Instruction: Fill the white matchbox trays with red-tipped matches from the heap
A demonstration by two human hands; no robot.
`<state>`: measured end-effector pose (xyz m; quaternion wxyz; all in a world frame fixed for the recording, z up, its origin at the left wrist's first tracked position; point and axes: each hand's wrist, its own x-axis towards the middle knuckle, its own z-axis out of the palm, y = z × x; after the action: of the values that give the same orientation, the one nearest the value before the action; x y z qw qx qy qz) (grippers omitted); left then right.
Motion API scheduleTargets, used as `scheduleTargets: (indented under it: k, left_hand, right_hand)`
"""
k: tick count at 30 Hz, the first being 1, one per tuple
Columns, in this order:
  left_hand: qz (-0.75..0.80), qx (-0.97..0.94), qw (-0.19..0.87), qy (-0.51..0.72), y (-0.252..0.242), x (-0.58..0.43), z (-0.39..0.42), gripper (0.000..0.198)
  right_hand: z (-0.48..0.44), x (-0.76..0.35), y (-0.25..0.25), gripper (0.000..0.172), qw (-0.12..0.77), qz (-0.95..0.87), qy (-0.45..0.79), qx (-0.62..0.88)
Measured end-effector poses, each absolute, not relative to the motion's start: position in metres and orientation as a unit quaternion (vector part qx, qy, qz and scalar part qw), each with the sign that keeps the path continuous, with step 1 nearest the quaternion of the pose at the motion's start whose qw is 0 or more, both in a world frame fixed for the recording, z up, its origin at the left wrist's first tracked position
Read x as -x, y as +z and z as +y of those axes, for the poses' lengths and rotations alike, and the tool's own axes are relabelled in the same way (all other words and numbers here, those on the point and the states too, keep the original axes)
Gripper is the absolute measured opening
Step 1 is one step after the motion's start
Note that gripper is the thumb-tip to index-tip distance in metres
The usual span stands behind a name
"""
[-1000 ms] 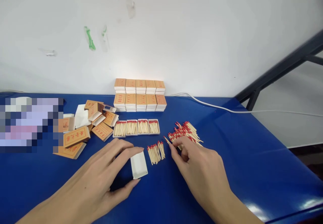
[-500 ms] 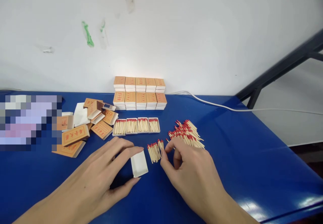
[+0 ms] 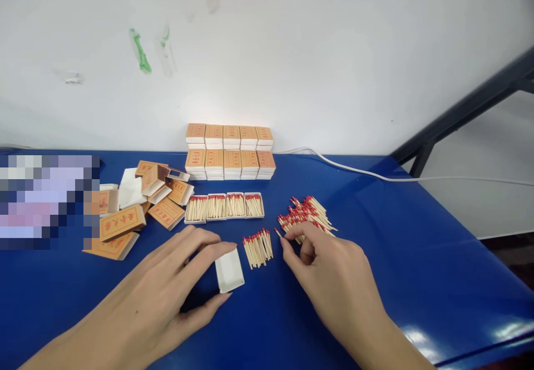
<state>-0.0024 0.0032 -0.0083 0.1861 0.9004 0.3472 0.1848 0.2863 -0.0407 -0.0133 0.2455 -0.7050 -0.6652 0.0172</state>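
Note:
My left hand [image 3: 167, 286] holds a white matchbox tray [image 3: 230, 271] between thumb and index finger, the tray flat on the table with nothing in it. To its right lies a small row of red-tipped matches [image 3: 257, 249], heads away from me. My right hand [image 3: 329, 270] is closed in a pinch on the lower end of a single match [image 3: 278, 232], between that row and a large loose heap of matches [image 3: 306, 214]. Part of the heap is hidden behind the right hand. Beyond the small row stand several open trays filled with matches [image 3: 225, 207].
Orange closed matchboxes [image 3: 231, 161] are stacked in two rows by the white wall. A jumble of orange matchbox sleeves [image 3: 122, 222] lies at left, beside a blurred-out object [image 3: 41, 197]. A white cable [image 3: 354, 171] runs along the back of the blue table [image 3: 417, 247].
My right hand has moved right, away from the small row of matches, to the single match near the heap. My left hand stays on the tray. The view has shifted slightly.

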Motion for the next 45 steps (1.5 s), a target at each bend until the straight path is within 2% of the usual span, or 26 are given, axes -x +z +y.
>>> scheduleTargets:
  k: [5,16,25,28,37,45]
  left_hand:
    - [0.320,-0.915,0.169,0.177,-0.008,0.005,0.008,0.042]
    - [0.338,-0.900,0.190,0.198,-0.007,0.001,0.005,0.043]
    - [0.325,-0.908,0.182,0.193,-0.011,0.005,0.007,0.041]
    - [0.324,-0.907,0.186,0.192,-0.012,0.006,0.007,0.041]
    - [0.334,-0.903,0.181,0.199,-0.010,0.005,0.005,0.044]
    - [0.343,-0.901,0.179,0.197,-0.010,0.004,0.004,0.041]
  right_hand:
    - [-0.042,-0.284,-0.010,0.017,0.225,-0.662,0.021,0.715]
    - [-0.039,-0.272,0.004,0.017,0.255,-0.659,0.127,0.697]
    - [-0.037,-0.273,0.015,0.017,0.292,-0.626,0.131,0.711]
    - [-0.038,-0.281,0.012,0.017,0.287,-0.621,0.102,0.722]
    - [-0.041,-0.285,-0.011,0.023,0.222,-0.650,-0.095,0.720]
    - [-0.040,-0.285,-0.016,0.021,0.204,-0.648,-0.110,0.726]
